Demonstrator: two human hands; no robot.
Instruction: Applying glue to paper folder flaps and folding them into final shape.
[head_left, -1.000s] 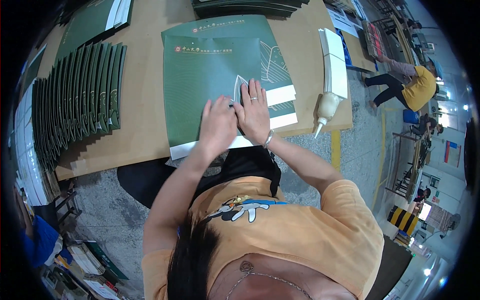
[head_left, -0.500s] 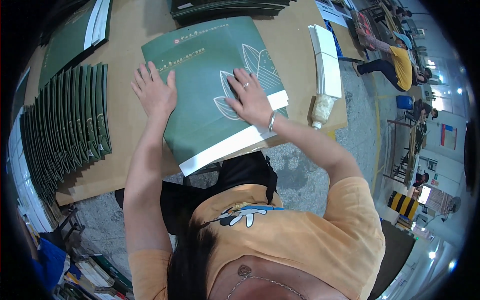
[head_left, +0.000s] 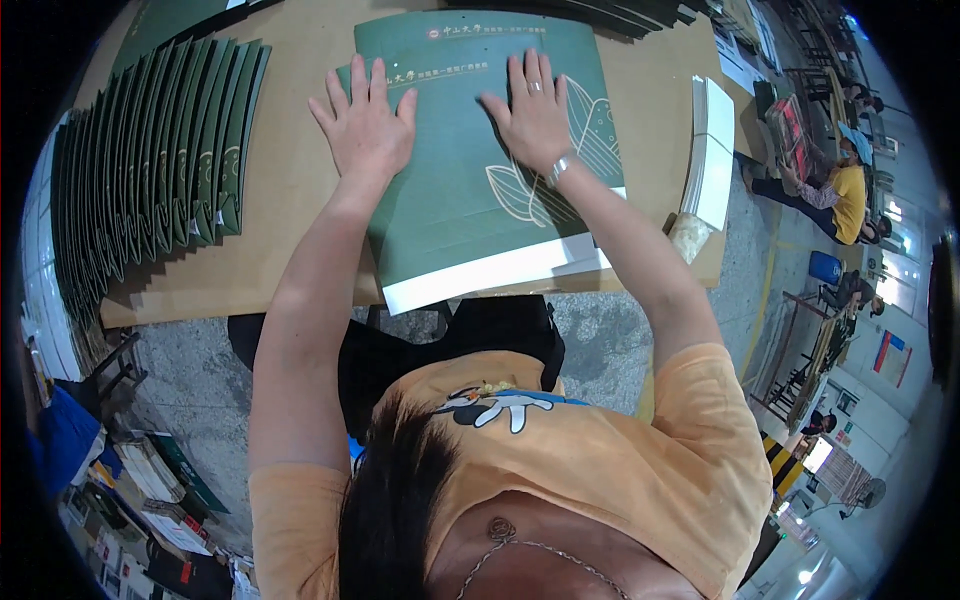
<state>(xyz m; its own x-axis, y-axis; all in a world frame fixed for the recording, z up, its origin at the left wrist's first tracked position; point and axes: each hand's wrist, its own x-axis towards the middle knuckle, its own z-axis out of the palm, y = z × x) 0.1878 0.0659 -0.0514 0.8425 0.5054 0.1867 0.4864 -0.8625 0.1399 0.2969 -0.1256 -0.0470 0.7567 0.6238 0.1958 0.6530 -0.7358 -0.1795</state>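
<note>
Two or more overlapping green printed card sheets (head_left: 450,200) lie in front of me, with pale leaf outlines, gold lettering and a white strip along the near edge. My left hand (head_left: 370,125), fingers spread, rests flat on their left side and reaches past the edge. Toward the upper right of the sheets, my right hand (head_left: 537,120) is laid flat with its thumb out, a ring and a bracelet on it. Neither hand grips anything.
Folded green card pieces (head_left: 160,160) stand fanned in a row at the left. A banded white paper bundle (head_left: 710,150) and a partly hidden bottle (head_left: 690,236) lie at the right of the brown table (head_left: 290,200). Another person (head_left: 848,200) works far right.
Both hands have slid farther away across the green sheets; the right hand has gone from the leaf print to higher up. The whole view has shifted too.
</note>
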